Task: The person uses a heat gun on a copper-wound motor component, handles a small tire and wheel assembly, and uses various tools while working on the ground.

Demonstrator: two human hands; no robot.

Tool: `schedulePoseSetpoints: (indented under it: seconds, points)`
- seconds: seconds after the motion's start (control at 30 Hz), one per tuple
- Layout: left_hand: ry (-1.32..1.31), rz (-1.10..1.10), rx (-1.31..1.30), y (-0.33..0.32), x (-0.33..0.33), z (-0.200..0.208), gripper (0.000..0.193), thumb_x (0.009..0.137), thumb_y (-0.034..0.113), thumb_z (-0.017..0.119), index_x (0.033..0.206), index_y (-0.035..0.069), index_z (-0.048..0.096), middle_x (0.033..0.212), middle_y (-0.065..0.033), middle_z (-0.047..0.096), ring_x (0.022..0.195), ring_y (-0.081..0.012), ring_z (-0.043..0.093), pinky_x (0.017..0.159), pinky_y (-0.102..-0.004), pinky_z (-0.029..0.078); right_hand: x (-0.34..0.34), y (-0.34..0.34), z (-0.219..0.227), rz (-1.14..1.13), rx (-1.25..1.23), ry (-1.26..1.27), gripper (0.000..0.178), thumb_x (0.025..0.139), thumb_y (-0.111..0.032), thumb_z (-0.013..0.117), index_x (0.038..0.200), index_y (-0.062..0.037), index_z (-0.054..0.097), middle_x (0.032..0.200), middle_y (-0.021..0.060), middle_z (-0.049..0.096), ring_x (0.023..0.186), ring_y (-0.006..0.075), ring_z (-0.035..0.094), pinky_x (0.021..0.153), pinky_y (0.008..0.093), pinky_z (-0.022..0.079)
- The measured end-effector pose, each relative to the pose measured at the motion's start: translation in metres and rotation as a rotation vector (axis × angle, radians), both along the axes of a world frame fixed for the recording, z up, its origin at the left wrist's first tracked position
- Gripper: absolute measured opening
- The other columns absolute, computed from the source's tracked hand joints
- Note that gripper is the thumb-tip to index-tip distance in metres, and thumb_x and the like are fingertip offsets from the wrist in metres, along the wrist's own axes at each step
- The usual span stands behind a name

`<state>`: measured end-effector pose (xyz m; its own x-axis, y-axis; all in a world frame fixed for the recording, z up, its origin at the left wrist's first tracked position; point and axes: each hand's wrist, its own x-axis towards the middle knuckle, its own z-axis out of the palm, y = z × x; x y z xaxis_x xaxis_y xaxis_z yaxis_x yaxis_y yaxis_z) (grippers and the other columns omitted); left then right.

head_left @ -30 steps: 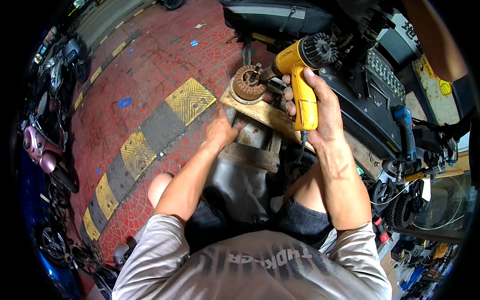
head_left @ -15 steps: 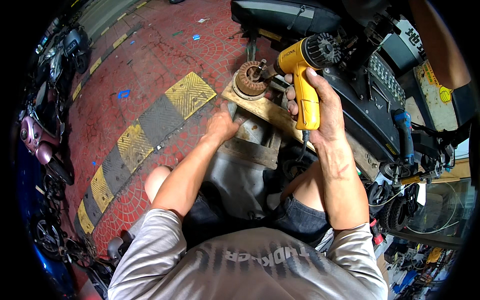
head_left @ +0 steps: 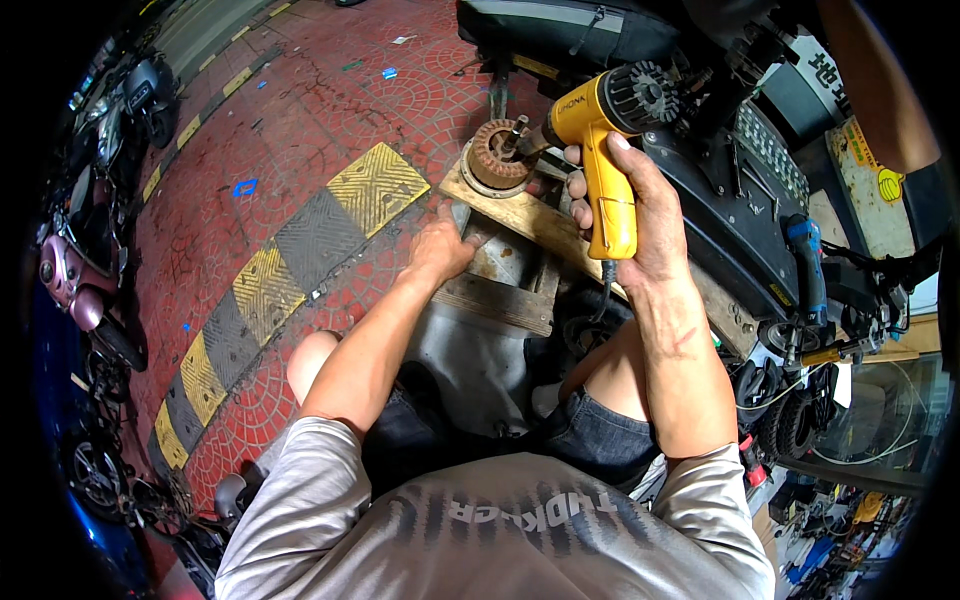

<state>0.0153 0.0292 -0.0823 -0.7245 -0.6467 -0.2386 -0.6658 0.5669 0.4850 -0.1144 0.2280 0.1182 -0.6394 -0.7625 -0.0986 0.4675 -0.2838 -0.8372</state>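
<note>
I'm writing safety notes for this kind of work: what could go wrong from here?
If the yellow heat gun is running, heat might reach the left hand, which is close to the round coppery part it points at.

That part sits near the end of the wooden plank, so a nudge might tip it off.

The cord hangs below the right hand and might snag.

Motor stator (head_left: pixel 495 167) sits on the plank's (head_left: pixel 545 230) far end. Right of it: heat gun (head_left: pixel 607 190) in right hand (head_left: pixel 658 212), nozzle at its rim; farther right, power tool (head_left: pixel 810 270). Nearer the wearer than stator: left hand (head_left: pixel 438 248). Left of it: ramp strip (head_left: pixel 320 237); far left, scooter (head_left: pixel 82 270). Behind: bag (head_left: pixel 560 30).
</note>
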Motion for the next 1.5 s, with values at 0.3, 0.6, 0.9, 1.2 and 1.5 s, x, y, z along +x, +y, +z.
schedulePoseSetpoints:
  seconds: [0.3,0.6,0.9,1.2,1.5]
  points:
    - [-0.007,0.005,0.003,0.003,-0.002,0.005,0.084,0.093,0.044,0.076,0.146,-0.012,0.041,0.126,-0.0379,0.068,0.122,-0.0486,0.068,0.105,-0.0517,0.052,0.001,0.001,0.000,0.005,0.012,-0.005,0.039,0.107,-0.034,0.064,0.126,0.0003,0.063,0.107,0.0092,0.071,0.079,0.0148,0.068,0.061,0.0285,0.058]
    - [-0.014,0.014,0.001,0.002,-0.002,0.004,0.082,0.092,0.043,0.077,0.144,-0.011,0.042,0.126,-0.0372,0.068,0.121,-0.0486,0.067,0.105,-0.0521,0.053,0.003,-0.001,0.001,0.016,0.001,0.009,0.040,0.107,-0.034,0.065,0.126,0.0011,0.064,0.107,0.0095,0.071,0.079,0.0148,0.068,0.062,0.0285,0.058]
    - [-0.014,0.014,0.007,0.002,-0.001,0.006,0.081,0.092,0.043,0.077,0.142,-0.011,0.044,0.127,-0.0373,0.068,0.122,-0.0487,0.067,0.106,-0.0517,0.052,0.003,0.000,0.002,0.035,0.017,-0.016,0.040,0.107,-0.035,0.064,0.124,0.0008,0.064,0.103,0.0089,0.071,0.075,0.0149,0.067,0.061,0.0285,0.057]
    - [-0.016,0.017,-0.006,0.002,-0.002,0.003,0.081,0.092,0.043,0.077,0.143,-0.011,0.043,0.129,-0.0377,0.067,0.124,-0.0487,0.066,0.106,-0.0517,0.052,0.004,0.000,0.002,0.035,0.043,-0.008,0.039,0.107,-0.037,0.064,0.120,0.0006,0.066,0.093,0.0104,0.071,0.068,0.0158,0.065,0.059,0.0284,0.056]
    - [-0.014,-0.009,-0.020,0.001,-0.002,0.002,0.091,0.092,0.044,0.075,0.152,-0.014,0.036,0.124,-0.0375,0.069,0.121,-0.0478,0.068,0.106,-0.0502,0.053,0.001,0.002,0.003,0.064,0.046,-0.046,0.041,0.107,-0.037,0.063,0.119,0.0012,0.066,0.090,0.0101,0.071,0.066,0.0164,0.065,0.059,0.0278,0.056]
